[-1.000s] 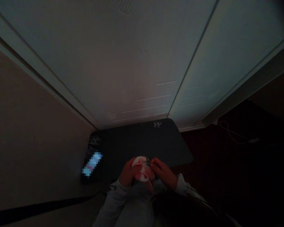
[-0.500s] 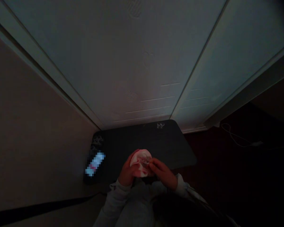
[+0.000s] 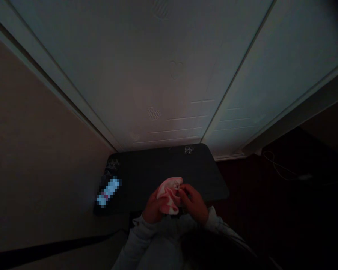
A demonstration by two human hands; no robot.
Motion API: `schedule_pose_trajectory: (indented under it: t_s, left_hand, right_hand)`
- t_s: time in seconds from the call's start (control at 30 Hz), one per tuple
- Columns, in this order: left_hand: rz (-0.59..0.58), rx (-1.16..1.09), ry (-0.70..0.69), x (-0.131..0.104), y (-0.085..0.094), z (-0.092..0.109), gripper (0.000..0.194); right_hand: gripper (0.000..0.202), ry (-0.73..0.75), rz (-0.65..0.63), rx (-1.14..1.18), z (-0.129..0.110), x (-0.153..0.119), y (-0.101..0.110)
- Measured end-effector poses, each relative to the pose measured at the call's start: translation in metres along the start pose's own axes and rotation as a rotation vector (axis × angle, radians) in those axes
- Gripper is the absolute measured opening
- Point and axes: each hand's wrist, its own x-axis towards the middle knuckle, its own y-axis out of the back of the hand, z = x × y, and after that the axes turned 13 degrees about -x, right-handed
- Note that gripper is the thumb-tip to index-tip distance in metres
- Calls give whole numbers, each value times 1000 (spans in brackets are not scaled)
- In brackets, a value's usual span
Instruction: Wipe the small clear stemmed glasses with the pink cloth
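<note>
Low in the head view, over the near edge of the dark table, my left hand (image 3: 152,208) is closed round a pink and white cloth (image 3: 169,195). The cloth is bunched, with its lower corner hanging down. My right hand (image 3: 194,204) pinches at the cloth's right side, fingertips together. A small clear, shiny item (image 3: 177,185) shows between its fingertips and the cloth; its kind is too small and dark to make out. Both hands nearly meet at the cloth.
On the dark table (image 3: 146,168), small clear shiny pieces (image 3: 189,150) lie near the back edge. A crumpled clear wrapping (image 3: 112,165) and a lit, pixelated phone-like object (image 3: 108,192) are at the left. White panels (image 3: 163,90) rise behind; a pale cable (image 3: 278,167) lies at right.
The cloth has been folded up more, from a rounded spread to a narrower bunch. My right fingers have shifted slightly upward along its edge. The view has moved slightly.
</note>
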Motion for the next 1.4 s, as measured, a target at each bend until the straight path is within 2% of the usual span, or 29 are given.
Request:
schedule_pose_trajectory:
  t_s: [0.13,0.37,0.43,0.5,0.63,0.73,0.83,0.93,1.17,1.4]
  left_hand:
    - [-34,-14,19,-2,-8,-3,50]
    - [29,-17,-7,0,-5,-9,43]
    - [29,-22,-1,2,-5,-11,43]
    - [5,-17,1,4,-7,-11,43]
    - [4,-3,-1,6,-12,-12,36]
    - [-19,31,0,7,-11,-12,35]
    - [-58,73,6,9,-7,-11,34]
    - [-79,97,23,9,-5,-7,35]
    - [-183,85,-1,7,-5,3,33]
    - [-22,156,-67,11,-1,12,29]
  right_hand:
    - [24,-53,1,47,8,1,10]
    - [24,17,-136,84,7,-1,14]
    - [28,-1,-171,130,5,-1,13]
    - [32,-56,-225,228,5,0,13]
    - [40,-213,-411,543,8,1,16]
    - [38,-325,-477,740,9,0,17]
    - [34,-421,-476,876,5,-2,15]
    - [32,-454,-479,957,-1,-3,10]
    - [34,-483,-431,981,-12,0,-4]
    - [42,-383,-291,762,-11,6,-16]
